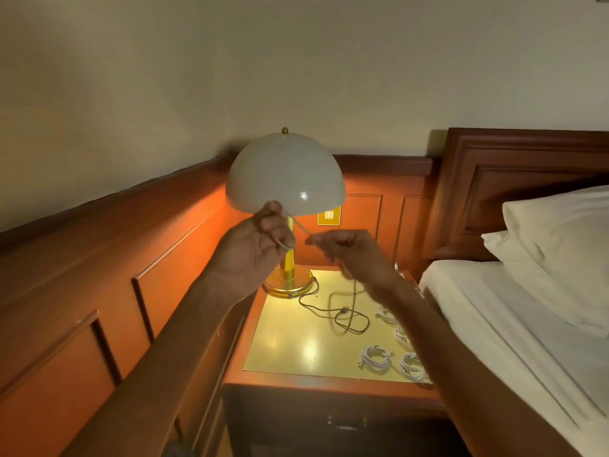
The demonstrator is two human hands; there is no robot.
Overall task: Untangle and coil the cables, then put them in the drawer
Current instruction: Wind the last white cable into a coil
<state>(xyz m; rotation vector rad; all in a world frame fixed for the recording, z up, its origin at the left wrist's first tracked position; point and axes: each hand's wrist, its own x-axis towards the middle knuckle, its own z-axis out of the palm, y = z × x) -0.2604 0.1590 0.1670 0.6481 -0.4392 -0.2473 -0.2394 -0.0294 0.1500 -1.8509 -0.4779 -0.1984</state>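
I am holding one white cable [301, 228] up in front of the lamp [285, 173], above the nightstand [283, 341], and I am judging this to be the untangle-and-coil step for that cable. My left hand [260, 240] is curling its fingers round the cable, with a short bend of it showing under them. My right hand [354, 255] is pinching the same cable at the fingertips just beside, so a short taut stretch is running between the two hands. The right hand is showing blurred, so I cannot tell which fingers are doing the pinching. The rest of the cable is hanging down below my right hand and seems to be trailing onto the nightstand top, where a pale loop is lying near the lamp's dark cord [316, 310].

Four coiled white cables [375, 357] are sitting in a cluster on the right side of the top, partly hidden under my right forearm, so I am reckoning most of the coiling is done and this is the last loose one. The drawer [346, 423] below is lying in shadow, and I cannot tell whether it is open.

The next move is calling for even turns fed into my left hand while my right is drawing the tail up clear of the dark cord, so the two are not snagging; after that, all the coils are going into the drawer
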